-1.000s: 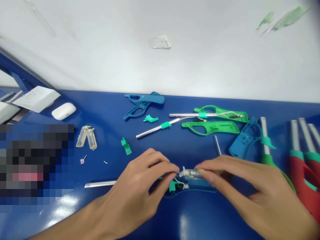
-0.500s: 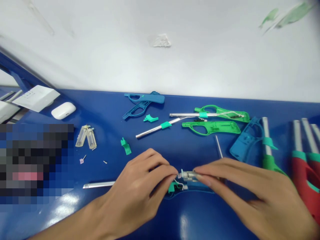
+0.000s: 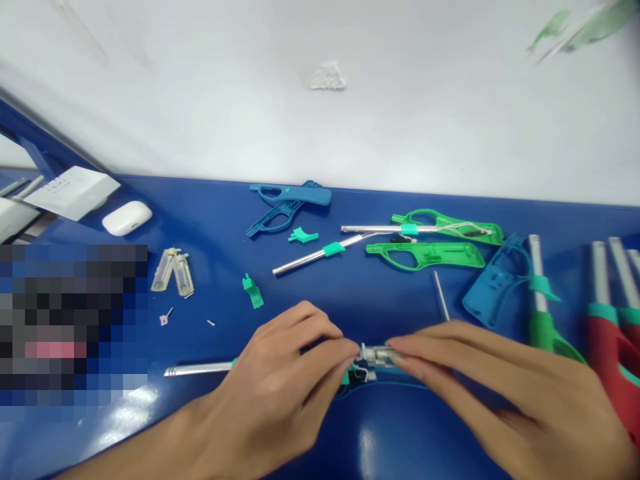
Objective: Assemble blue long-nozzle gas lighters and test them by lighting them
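Note:
Between finger and thumb, my right hand (image 3: 520, 393) pinches a small clear fuel tank (image 3: 377, 355), which lies sideways over a blue lighter shell (image 3: 395, 382). My left hand (image 3: 285, 387) is closed at the tank's left end, its fingertips on a small pale part (image 3: 359, 355) mostly hidden by them. Just below the fingertips, a white wire connector (image 3: 369, 376) and a bit of green trigger show in the shell. A silver tube (image 3: 200, 369) sticks out to the left from under my left hand.
Green shell halves (image 3: 425, 255), blue shells (image 3: 300, 195) and silver tubes (image 3: 310, 259) lie behind my hands. Two clear tanks (image 3: 183, 276) and a white case (image 3: 127, 219) are at the left. Red lighters (image 3: 607, 347) stand along the right edge.
The view has shifted slightly. Both hands keep their grips, with my left fingertips a little nearer the tank and covering more of the small pale part.

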Action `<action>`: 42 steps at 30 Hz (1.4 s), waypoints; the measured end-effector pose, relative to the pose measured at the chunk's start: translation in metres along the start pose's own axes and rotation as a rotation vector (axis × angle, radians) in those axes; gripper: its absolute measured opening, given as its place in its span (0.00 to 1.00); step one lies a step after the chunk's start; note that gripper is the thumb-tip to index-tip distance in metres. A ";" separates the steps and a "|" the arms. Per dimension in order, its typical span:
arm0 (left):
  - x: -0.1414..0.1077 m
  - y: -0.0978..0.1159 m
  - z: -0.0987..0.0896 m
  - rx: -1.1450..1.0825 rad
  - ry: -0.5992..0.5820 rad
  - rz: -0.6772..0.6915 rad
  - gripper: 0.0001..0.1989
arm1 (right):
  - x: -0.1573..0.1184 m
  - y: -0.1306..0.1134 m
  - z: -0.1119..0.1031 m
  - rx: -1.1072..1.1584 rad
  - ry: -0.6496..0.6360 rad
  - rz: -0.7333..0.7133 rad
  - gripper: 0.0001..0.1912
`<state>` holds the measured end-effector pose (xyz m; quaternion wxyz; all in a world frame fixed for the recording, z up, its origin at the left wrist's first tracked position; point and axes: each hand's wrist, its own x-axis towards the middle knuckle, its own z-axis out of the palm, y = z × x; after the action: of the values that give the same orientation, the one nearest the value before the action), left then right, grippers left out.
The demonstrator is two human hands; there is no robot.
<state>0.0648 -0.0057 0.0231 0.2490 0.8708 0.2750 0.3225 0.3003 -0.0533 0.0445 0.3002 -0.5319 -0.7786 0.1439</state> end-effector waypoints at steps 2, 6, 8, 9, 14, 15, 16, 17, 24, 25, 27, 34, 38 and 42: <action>0.000 0.000 0.000 -0.002 0.005 0.005 0.09 | -0.002 0.000 0.000 -0.001 -0.023 -0.003 0.08; 0.000 -0.001 0.001 0.014 0.000 -0.034 0.09 | -0.004 0.003 0.001 -0.029 -0.023 -0.006 0.08; 0.001 -0.002 0.001 0.036 0.007 -0.069 0.09 | -0.005 0.004 0.001 -0.041 -0.043 0.008 0.08; 0.001 -0.002 0.001 0.042 0.011 -0.080 0.09 | -0.006 0.005 0.001 -0.042 -0.054 0.016 0.09; 0.000 -0.005 0.001 0.040 0.003 -0.058 0.08 | -0.006 0.007 0.002 -0.038 -0.077 0.023 0.09; 0.000 -0.005 0.001 0.040 0.004 -0.039 0.08 | -0.006 0.007 0.002 -0.038 -0.080 0.024 0.09; 0.000 -0.006 0.001 0.040 0.007 -0.019 0.08 | -0.006 0.007 0.002 -0.035 -0.081 0.022 0.09; 0.000 -0.006 0.001 0.040 0.012 -0.004 0.08 | -0.006 0.007 0.002 -0.031 -0.083 0.016 0.10; -0.001 -0.006 0.002 0.039 0.016 0.013 0.07 | -0.006 0.006 0.003 -0.027 -0.078 0.015 0.10; -0.001 -0.006 0.002 0.037 0.020 0.012 0.07 | -0.006 0.005 0.003 -0.023 -0.071 0.007 0.10; -0.001 -0.005 0.002 0.033 0.023 0.016 0.07 | -0.006 0.004 0.003 -0.022 -0.057 0.004 0.09; 0.000 -0.006 0.003 0.016 0.017 0.012 0.07 | -0.004 0.005 0.005 -0.014 -0.083 0.021 0.10; 0.000 -0.006 0.003 0.013 0.023 0.015 0.07 | -0.004 0.003 0.005 -0.020 -0.076 0.013 0.11; 0.000 -0.005 0.003 -0.005 0.020 0.021 0.07 | -0.003 0.000 0.005 -0.028 -0.073 0.001 0.11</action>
<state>0.0652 -0.0027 0.0176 0.2450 0.8698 0.2674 0.3346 0.2981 -0.0556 0.0397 0.2641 -0.5310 -0.7906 0.1525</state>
